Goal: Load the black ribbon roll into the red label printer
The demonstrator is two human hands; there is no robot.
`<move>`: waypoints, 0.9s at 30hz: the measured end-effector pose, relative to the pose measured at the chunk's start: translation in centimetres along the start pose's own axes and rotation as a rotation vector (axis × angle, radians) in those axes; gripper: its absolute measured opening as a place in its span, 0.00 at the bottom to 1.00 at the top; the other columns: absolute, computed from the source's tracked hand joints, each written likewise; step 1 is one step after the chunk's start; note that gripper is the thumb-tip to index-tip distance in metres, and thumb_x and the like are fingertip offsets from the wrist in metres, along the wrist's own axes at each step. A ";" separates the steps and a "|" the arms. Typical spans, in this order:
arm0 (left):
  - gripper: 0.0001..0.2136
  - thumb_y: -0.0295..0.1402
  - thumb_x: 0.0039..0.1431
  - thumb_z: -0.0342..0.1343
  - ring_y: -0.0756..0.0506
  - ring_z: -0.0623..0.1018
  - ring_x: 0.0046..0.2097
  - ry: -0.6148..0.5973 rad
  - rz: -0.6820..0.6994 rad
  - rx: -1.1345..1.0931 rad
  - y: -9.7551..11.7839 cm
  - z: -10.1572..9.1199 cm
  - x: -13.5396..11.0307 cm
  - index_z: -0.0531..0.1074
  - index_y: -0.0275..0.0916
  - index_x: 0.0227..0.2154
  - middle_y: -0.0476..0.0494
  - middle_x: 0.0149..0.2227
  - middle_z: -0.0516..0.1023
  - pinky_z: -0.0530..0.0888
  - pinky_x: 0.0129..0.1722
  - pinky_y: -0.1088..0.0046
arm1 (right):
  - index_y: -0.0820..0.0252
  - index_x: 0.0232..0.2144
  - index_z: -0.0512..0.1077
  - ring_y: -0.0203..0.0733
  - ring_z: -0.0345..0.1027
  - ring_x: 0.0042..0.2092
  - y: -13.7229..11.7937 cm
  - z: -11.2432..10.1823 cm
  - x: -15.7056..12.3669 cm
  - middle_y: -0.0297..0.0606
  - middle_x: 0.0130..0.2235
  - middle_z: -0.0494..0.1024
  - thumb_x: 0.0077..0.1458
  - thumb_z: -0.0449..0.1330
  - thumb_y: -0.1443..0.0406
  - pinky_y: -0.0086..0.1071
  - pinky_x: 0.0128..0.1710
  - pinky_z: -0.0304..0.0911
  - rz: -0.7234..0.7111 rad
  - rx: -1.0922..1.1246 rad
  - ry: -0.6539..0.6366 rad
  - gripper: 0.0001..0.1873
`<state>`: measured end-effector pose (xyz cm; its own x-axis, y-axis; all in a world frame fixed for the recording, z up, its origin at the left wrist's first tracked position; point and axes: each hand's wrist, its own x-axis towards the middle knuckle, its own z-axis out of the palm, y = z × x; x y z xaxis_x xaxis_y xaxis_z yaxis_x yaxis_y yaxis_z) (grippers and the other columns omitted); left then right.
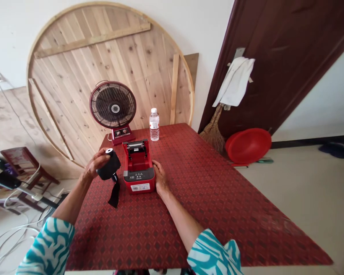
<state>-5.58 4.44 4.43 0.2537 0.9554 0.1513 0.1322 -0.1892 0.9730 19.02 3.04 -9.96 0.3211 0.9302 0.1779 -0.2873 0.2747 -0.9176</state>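
A red and black receipt printer (pixel 139 176) stands on the table with its lid tipped up and back. Its red paper bay shows nothing inside. My right hand (pixel 161 178) grips the printer's right side, the fingers partly hidden behind it. Just left of the printer, my left hand (pixel 96 163) holds up a black paper roll (pixel 111 169) with a white core end. A loose strip hangs from the roll toward the tabletop.
The table (pixel 206 214) has a red patterned cover. At its far end stand a red electric fan (pixel 120 133) and a water bottle (pixel 154 126). A round wooden tabletop (pixel 157 68) leans on the wall. Right of the table are a broom (pixel 215 128) and a red basin (pixel 250 145).
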 end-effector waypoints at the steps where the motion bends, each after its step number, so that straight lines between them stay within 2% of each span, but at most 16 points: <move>1: 0.19 0.42 0.51 0.58 0.45 0.78 0.33 -0.045 0.021 0.041 0.9 1.0 -0.2 0.69 0.38 0.43 0.44 0.34 0.78 0.75 0.35 0.67 | 0.53 0.43 0.75 0.44 0.69 0.48 0.0 0.0 0.0 0.35 0.43 0.80 0.52 0.56 0.54 0.38 0.48 0.64 -0.001 -0.002 0.003 0.18; 4: 0.17 0.40 0.51 0.59 0.43 0.78 0.40 -0.203 0.093 0.343 2.7 4.6 -0.3 0.72 0.38 0.43 0.42 0.40 0.80 0.74 0.43 0.66 | 0.53 0.43 0.75 0.44 0.69 0.48 0.0 0.2 0.0 0.35 0.43 0.79 0.53 0.55 0.55 0.38 0.50 0.63 -0.008 -0.002 0.015 0.18; 7: 0.15 0.36 0.54 0.56 0.42 0.78 0.44 -0.277 0.161 0.720 3.4 7.5 0.8 0.75 0.40 0.44 0.43 0.44 0.80 0.72 0.46 0.67 | 0.53 0.43 0.75 0.44 0.69 0.49 0.1 0.3 0.1 0.34 0.42 0.79 0.53 0.55 0.56 0.38 0.50 0.63 -0.020 0.004 0.010 0.17; 11: 0.15 0.32 0.54 0.56 0.39 0.79 0.46 -0.333 0.110 1.137 2.9 9.0 2.9 0.76 0.42 0.45 0.41 0.44 0.81 0.72 0.44 0.67 | 0.52 0.42 0.75 0.43 0.68 0.49 0.5 0.3 0.2 0.34 0.44 0.79 0.52 0.56 0.57 0.38 0.50 0.63 -0.033 0.021 0.012 0.16; 14: 0.14 0.31 0.53 0.57 0.39 0.79 0.46 -0.446 0.076 1.271 2.0 9.3 4.6 0.77 0.44 0.43 0.42 0.43 0.81 0.72 0.41 0.69 | 0.51 0.43 0.75 0.43 0.67 0.50 0.6 0.4 0.3 0.34 0.46 0.78 0.53 0.55 0.57 0.38 0.51 0.62 -0.021 0.022 0.010 0.16; 17: 0.11 0.28 0.48 0.59 0.40 0.80 0.43 -0.542 0.059 1.301 0.9 9.9 6.1 0.79 0.44 0.36 0.43 0.39 0.83 0.72 0.38 0.72 | 0.51 0.43 0.75 0.43 0.67 0.51 0.5 0.4 0.3 0.35 0.47 0.77 0.53 0.55 0.58 0.38 0.52 0.61 0.000 0.018 0.007 0.16; 21: 0.09 0.27 0.44 0.61 0.42 0.80 0.38 -0.578 0.025 1.191 0.0 10.0 7.3 0.79 0.43 0.31 0.46 0.34 0.83 0.72 0.35 0.75 | 0.51 0.44 0.74 0.43 0.67 0.51 0.4 0.4 0.2 0.34 0.47 0.77 0.54 0.55 0.57 0.39 0.53 0.61 0.001 0.013 -0.006 0.17; 24: 0.10 0.31 0.48 0.59 0.43 0.80 0.40 -0.546 0.009 0.931 0.5 9.2 6.1 0.79 0.42 0.35 0.46 0.38 0.83 0.73 0.37 0.75 | 0.51 0.44 0.74 0.44 0.68 0.51 0.4 0.2 -0.1 0.35 0.48 0.77 0.54 0.55 0.57 0.40 0.54 0.61 0.002 0.012 -0.010 0.17; 27: 0.14 0.39 0.57 0.54 0.44 0.80 0.41 -0.435 0.044 0.715 1.6 8.1 3.0 0.77 0.41 0.42 0.46 0.40 0.82 0.74 0.40 0.73 | 0.52 0.45 0.73 0.44 0.68 0.52 -0.1 0.0 0.2 0.36 0.49 0.77 0.54 0.55 0.56 0.42 0.56 0.59 0.029 0.020 -0.006 0.18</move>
<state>3.13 5.15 5.05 0.6006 0.7987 -0.0366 0.6519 -0.4627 0.6007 19.09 3.15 -9.82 0.3070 0.9393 0.1532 -0.3150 0.2522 -0.9150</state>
